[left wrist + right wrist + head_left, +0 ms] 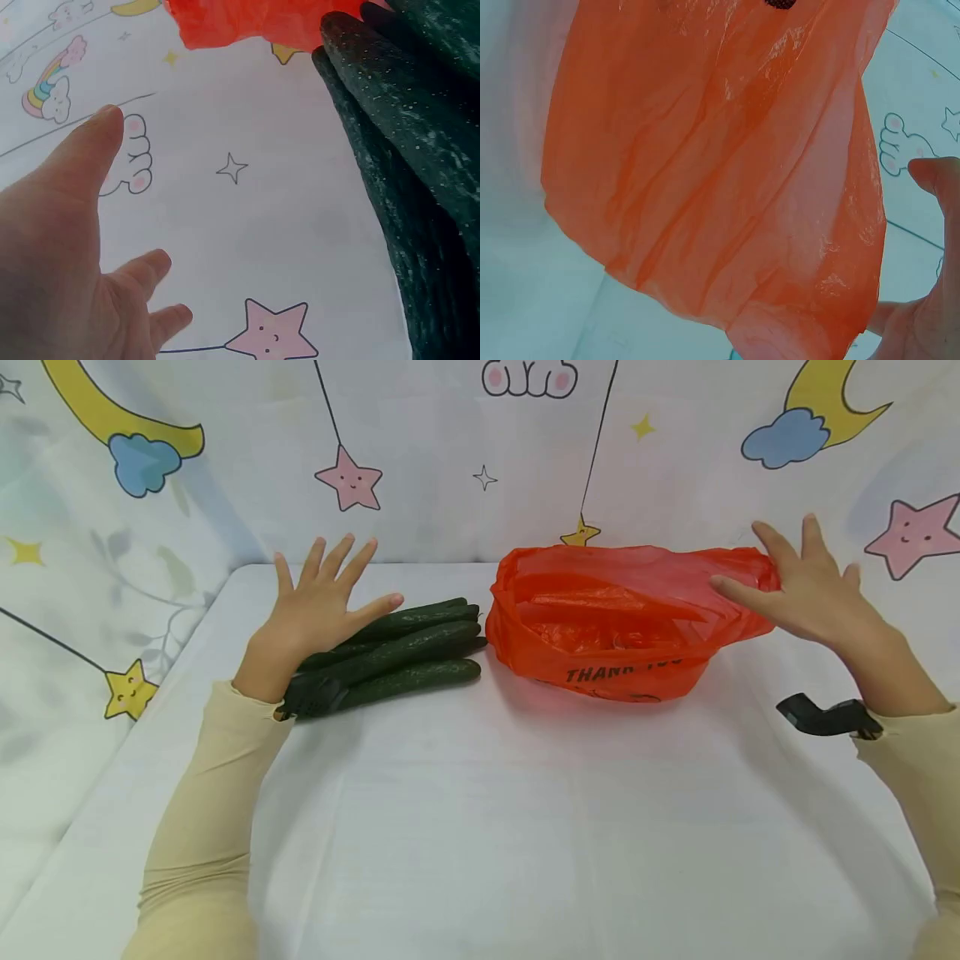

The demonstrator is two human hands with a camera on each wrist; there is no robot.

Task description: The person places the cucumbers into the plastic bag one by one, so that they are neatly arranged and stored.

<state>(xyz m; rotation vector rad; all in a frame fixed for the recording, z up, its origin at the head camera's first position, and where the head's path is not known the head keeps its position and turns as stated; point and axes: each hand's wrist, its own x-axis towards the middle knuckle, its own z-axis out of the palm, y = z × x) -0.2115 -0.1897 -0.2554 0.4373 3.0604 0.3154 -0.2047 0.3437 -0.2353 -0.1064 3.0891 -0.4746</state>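
Observation:
Several dark green cucumbers (420, 647) lie in a pile on the left of the table. My left hand (311, 606) is raised over their left end, fingers straight and spread, holding nothing. In the left wrist view the cucumbers (420, 150) run down the right side, apart from the fingers. A red plastic bag (600, 618) with black "THANK YOU" lettering stands to the right of the pile, its mouth spread wide. My right hand (813, 589) hovers by the bag's right end, fingers spread, with the thumb overlapping the red plastic in the head view.
A white cloth covers the table (525, 827). Behind it hangs a white curtain (435, 410) printed with stars, moons and clouds. A black strap (828, 714) sits at the right wrist.

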